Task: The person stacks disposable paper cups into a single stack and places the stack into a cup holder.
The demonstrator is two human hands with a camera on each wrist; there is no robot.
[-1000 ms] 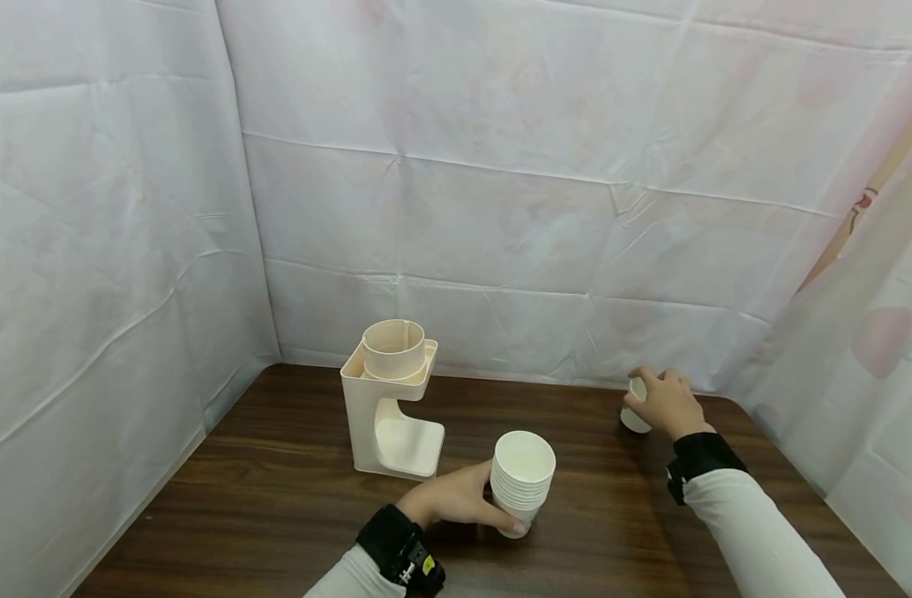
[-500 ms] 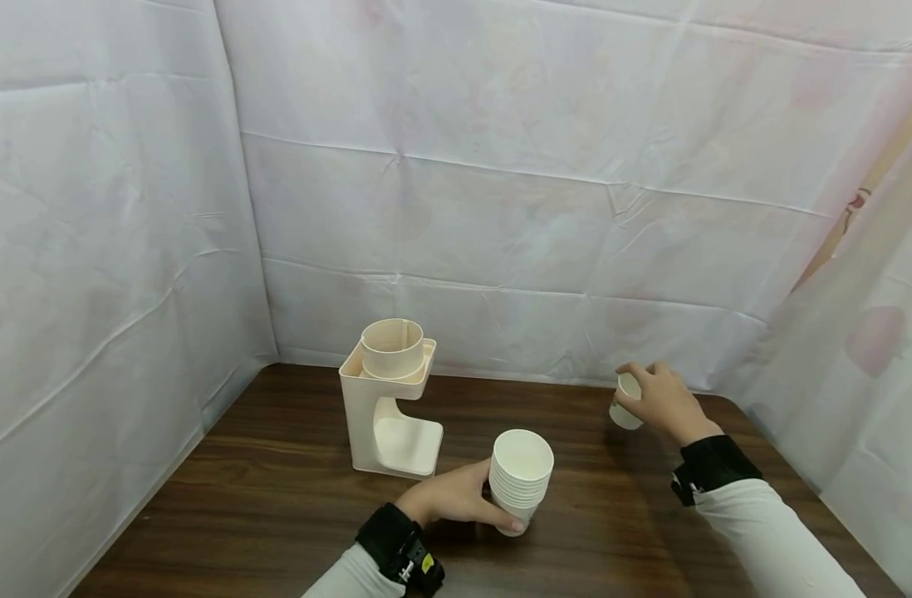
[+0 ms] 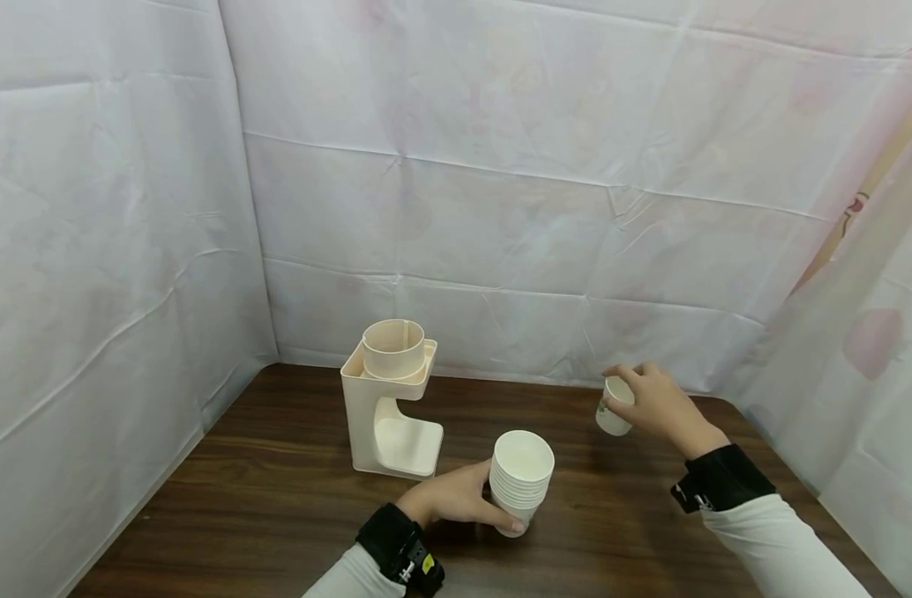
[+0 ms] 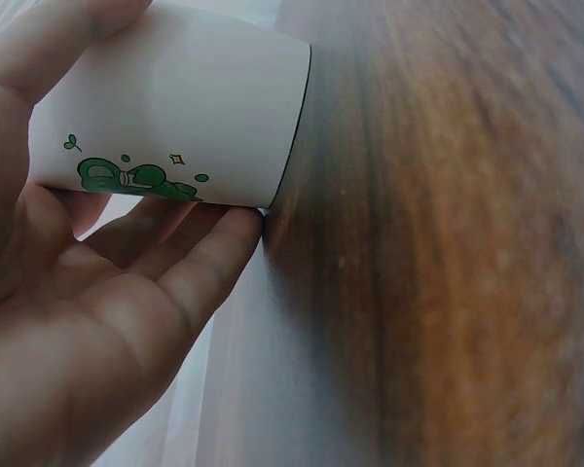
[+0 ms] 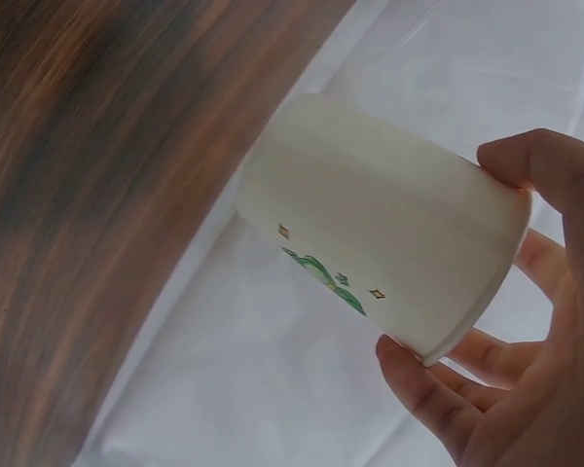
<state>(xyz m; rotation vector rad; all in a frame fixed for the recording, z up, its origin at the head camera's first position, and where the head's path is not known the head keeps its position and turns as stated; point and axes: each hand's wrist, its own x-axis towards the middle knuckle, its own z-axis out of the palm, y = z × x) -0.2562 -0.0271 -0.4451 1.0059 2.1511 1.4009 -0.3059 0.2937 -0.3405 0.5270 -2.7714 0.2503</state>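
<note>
A stack of white paper cups (image 3: pixel 522 469) stands upright on the table, and my left hand (image 3: pixel 456 498) grips it low down, thumb in front and fingers behind. In the left wrist view the lowest cup (image 4: pixel 175 97) shows a green printed pattern, its base close to the wood. At the back right, my right hand (image 3: pixel 654 403) holds a single paper cup (image 3: pixel 615 405) near its rim. The right wrist view has this cup (image 5: pixel 380 224) pinched between thumb and fingers, with small green leaves printed on its side.
A cream plastic holder (image 3: pixel 366 415) with a round cylinder (image 3: pixel 394 349) on top and a flat foot stands left of the stack. White cloth (image 3: pixel 501 208) hangs behind and along both sides of the dark wooden table (image 3: pixel 277 498).
My right hand has moved left with the single paper cup, a little closer to the stack. The left hand and the stack have stayed in place.
</note>
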